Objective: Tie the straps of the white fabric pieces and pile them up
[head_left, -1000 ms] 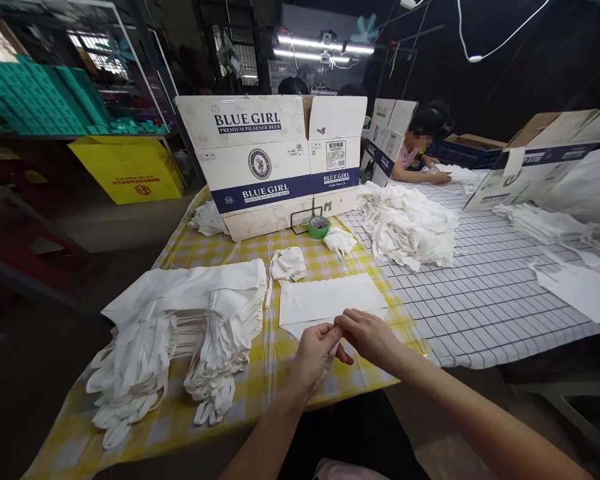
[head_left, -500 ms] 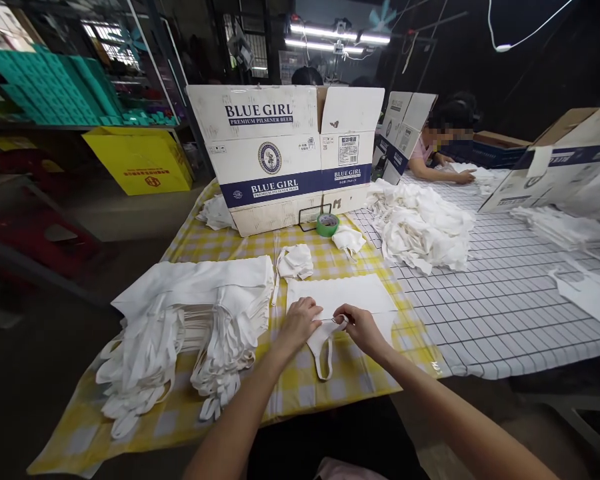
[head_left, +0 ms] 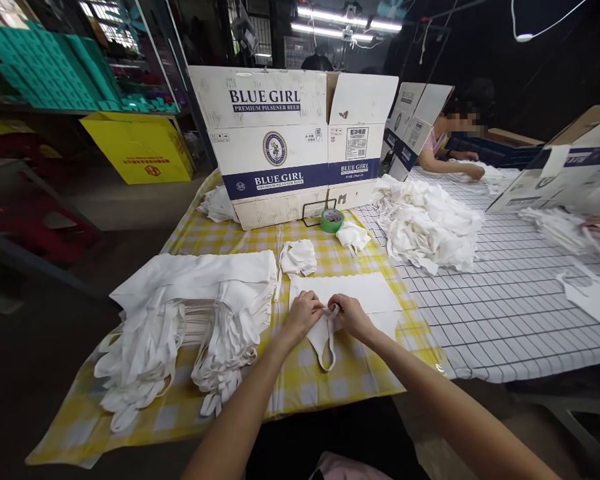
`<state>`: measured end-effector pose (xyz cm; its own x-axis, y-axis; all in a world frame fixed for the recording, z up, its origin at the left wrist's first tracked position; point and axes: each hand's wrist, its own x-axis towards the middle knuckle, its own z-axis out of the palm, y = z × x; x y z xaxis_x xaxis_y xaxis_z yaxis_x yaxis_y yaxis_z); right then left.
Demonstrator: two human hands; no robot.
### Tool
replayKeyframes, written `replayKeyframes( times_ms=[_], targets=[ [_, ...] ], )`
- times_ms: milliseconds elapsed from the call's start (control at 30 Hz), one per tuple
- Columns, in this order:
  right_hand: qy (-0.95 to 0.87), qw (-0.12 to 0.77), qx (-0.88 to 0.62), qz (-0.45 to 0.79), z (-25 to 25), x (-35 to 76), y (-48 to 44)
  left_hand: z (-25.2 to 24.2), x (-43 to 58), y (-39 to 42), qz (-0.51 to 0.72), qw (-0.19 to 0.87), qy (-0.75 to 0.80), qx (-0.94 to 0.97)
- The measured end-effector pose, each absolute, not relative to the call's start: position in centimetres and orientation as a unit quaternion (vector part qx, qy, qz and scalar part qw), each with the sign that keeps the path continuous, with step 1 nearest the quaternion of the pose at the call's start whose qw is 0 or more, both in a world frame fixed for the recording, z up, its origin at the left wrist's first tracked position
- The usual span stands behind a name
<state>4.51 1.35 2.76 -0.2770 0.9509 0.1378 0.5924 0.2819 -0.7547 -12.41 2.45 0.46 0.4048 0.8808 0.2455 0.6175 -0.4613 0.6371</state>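
Note:
A white strappy top [head_left: 370,290] lies flat on the yellow checked cloth [head_left: 300,380] in front of me. My left hand [head_left: 304,312] is closed in a pinch at the top's edge, where a strap joins. Close beside it, my right hand [head_left: 349,313] pinches the upper part of the thin white strap [head_left: 332,350], whose loop hangs toward me. Both sets of fingertips nearly meet, and they partly hide what lies between them. To the left is a thick stack of white tops [head_left: 205,273], their straps hanging in bunches on the near side.
Two small crumpled white pieces [head_left: 300,257] lie beyond the top, near green tape [head_left: 330,229] and a wire stand [head_left: 305,217]. A beer carton [head_left: 275,180] stands behind. At right are a white garment heap [head_left: 430,227] and another person [head_left: 440,157] working.
My right hand has moved left with the strap, closer to my left hand. My left fingers have drawn into a pinch. The view has shifted slightly, and another person's hand shows at far right.

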Motion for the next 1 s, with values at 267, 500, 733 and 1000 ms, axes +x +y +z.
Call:
replayKeyframes(
  times_ms=[267,500,733,1000],
  targets=[
    [-0.736,0.311,-0.507,0.322,2.5,3.8,2.2,0.7,-12.3,2.8,0.294,0.258,0.471,0.791],
    [-0.736,0.332,-0.501,0.311,1.5,3.1,2.4,0.5,-12.5,2.9,0.292,0.247,0.470,0.796],
    [-0.760,0.344,-0.473,0.284,1.1,3.1,2.3,0.3,-12.6,2.7,0.298,0.266,0.479,0.782],
    [-0.808,0.307,-0.464,0.193,0.4,3.7,2.2,0.7,-12.7,2.4,0.325,0.312,0.472,0.758]
  ],
)
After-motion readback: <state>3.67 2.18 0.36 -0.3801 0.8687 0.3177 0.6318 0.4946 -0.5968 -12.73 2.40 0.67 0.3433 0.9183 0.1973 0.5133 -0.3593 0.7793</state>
